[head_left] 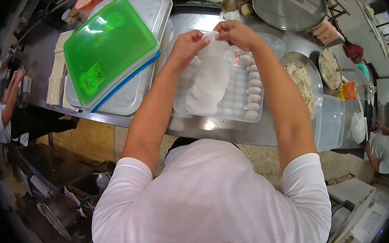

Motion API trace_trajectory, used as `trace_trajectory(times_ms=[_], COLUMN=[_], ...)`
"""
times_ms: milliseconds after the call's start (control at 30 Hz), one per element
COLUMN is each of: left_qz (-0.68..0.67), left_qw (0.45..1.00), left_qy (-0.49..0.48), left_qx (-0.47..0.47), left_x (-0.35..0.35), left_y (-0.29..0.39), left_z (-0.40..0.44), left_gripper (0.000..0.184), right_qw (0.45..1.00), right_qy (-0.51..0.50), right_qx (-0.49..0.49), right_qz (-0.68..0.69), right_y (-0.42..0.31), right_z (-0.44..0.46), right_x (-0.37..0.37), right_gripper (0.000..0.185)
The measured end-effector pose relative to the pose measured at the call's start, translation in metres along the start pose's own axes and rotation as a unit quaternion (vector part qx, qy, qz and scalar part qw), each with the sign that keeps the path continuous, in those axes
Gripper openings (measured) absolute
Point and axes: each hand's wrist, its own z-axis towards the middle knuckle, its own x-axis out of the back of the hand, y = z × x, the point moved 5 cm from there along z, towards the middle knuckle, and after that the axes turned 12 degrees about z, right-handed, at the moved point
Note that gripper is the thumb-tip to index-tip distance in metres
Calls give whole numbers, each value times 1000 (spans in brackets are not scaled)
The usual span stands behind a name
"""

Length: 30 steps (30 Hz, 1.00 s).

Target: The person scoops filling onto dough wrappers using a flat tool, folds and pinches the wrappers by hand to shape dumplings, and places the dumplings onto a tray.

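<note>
Pinching white disc (213, 50); tray (239, 90) beneath

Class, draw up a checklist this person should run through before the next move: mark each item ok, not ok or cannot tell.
1. Both hands gripping: ok; left hand and right hand pinch a white sheet.
2. Only one sheet pinched: cannot tell.
3. White discs below lying separately: not ok; they overlap in a column.
4. Pale balls clear of the discs: ok; they line the tray's right side.
5. Metal bowl uncovered: ok; its shredded food shows.
</note>
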Motion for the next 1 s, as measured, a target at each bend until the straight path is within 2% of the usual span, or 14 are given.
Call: trace_trajectory(times_ms=[133, 200, 233, 267, 333, 367, 433, 533, 567, 700, 833, 900, 933, 1000], left_qz=[6, 145, 146, 163, 180, 129, 68, 161, 264, 378, 495, 622, 670, 680], left_qw=[999, 987, 986, 983, 979, 982, 977, 961, 941, 888, 790, 673, 612, 615], left_qy=[21, 41, 36, 17, -19, -56, -125, -178, -169, -87, -211, -275, -290, -254], left_qx=[-33, -61, -66, -78, -95, -124, -159, -134, -128, -249, -294, -291, -304, -308], left_x=[-1, 0, -2, -9, -26, -38, -66, -99, -108, -146, -216, -257, -273, -293], left_y=[17, 40, 53, 77, 108, 122, 137, 128, 125, 137, 134, 108, 90, 80], left_z=[1, -2, -6, -15, -30, -35, -41, -41, -41, -49, -66, -78, -82, -83], left_gripper=[18, 19, 19, 20, 20, 20, 20, 24, 32, 48, 39, 31, 27, 24], right_qw=[993, 971, 974, 972, 886, 883, 742, 688, 712, 714, 778, 839, 836, 887], right_qy=[17, 127, 129, 137, 25, 43, -151, -89, 27, 146, 264, 423, 424, 450], right_qx=[43, 51, 50, 56, 84, 96, 185, 262, 248, 225, 218, 151, 148, -63], right_qz=[104, 195, 181, 181, 456, 458, 626, 671, 656, 647, 527, 308, 314, -78], right_y=[-5, -1, 5, 15, 35, 37, 16, 36, 44, 68, 90, 103, 105, 111], right_z=[-10, -30, -39, -47, -71, -91, -132, -165, -178, -252, -351, -396, -411, -437], right_x=[4, 4, 5, 5, -7, -16, -56, -53, -47, -24, -6, 4, 7, 16], right_gripper=[20, 31, 49, 49, 60, 60, 72, 65, 53, 44, 43, 42, 42, 42])
